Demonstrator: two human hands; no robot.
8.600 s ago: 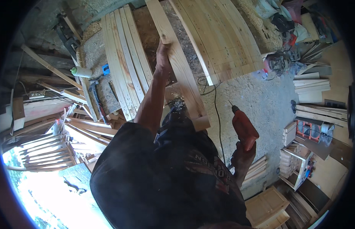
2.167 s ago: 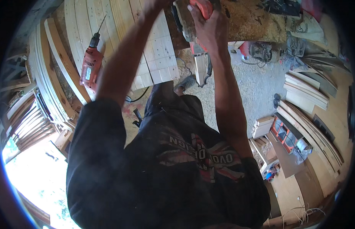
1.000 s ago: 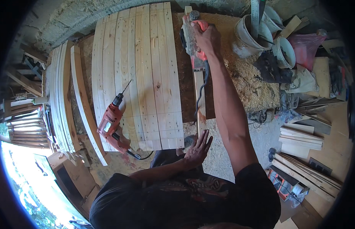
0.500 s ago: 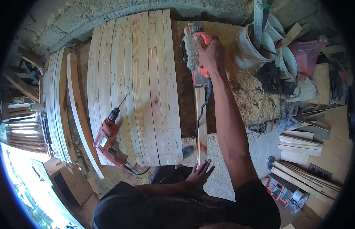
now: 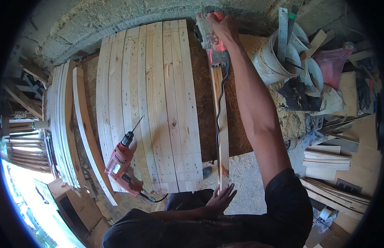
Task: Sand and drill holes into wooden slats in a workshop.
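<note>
My right hand [image 5: 225,29] grips a red and grey power tool [image 5: 210,39] at the far end of a long narrow wooden strip [image 5: 221,128] on the workbench. The tool's black cord [image 5: 219,111] trails back along the strip. My left hand [image 5: 221,198] rests with fingers spread against the near end of the strip, at the bench's front edge. To the left lies a panel of several pale planks side by side [image 5: 148,103]. A red electric drill [image 5: 121,159] lies on the panel's near left corner.
White buckets [image 5: 279,60] with a metal ruler stand at the bench's right, beside dark rags and a pink bag. Curved wooden slats [image 5: 66,124] are stacked at the left. Cut boards [image 5: 328,159] pile up on the right, over a gravel floor.
My right arm has stretched farther, carrying the power tool to the far end of the strip. My left hand has settled against the strip's near end.
</note>
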